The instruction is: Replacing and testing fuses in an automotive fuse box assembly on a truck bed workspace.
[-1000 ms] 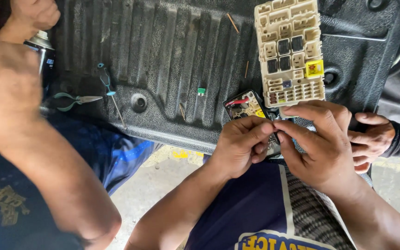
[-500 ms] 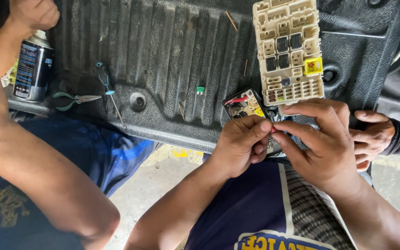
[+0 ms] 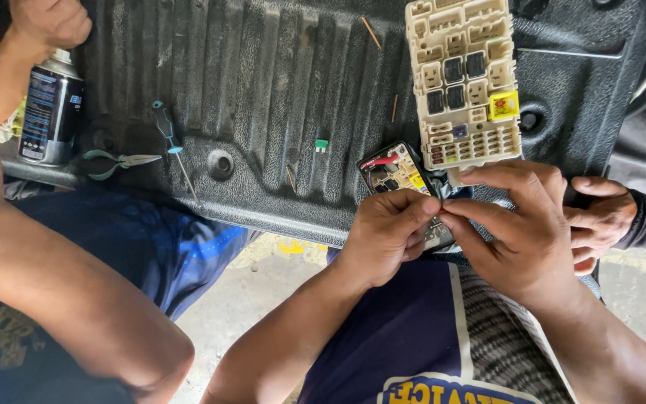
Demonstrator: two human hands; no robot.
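Both hands meet right over the small black box (image 3: 392, 173): left hand (image 3: 383, 236) and right hand (image 3: 521, 232) have fingertips pressed together, pinching something tiny, maybe a fuse, too small to tell. The box sits just far-left of that grip, holding small coloured parts. The cream fuse block (image 3: 463, 82) stands far of it, long axis running near-to-far on the black mat (image 3: 263, 90).

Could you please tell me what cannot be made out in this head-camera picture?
- What the left hand and right hand pinch: hidden by fingertips.
- Small black box: lower part covered by both hands.
- Fuse box: top cut off by the frame edge.
- Spray can: top hidden by another person's hand.
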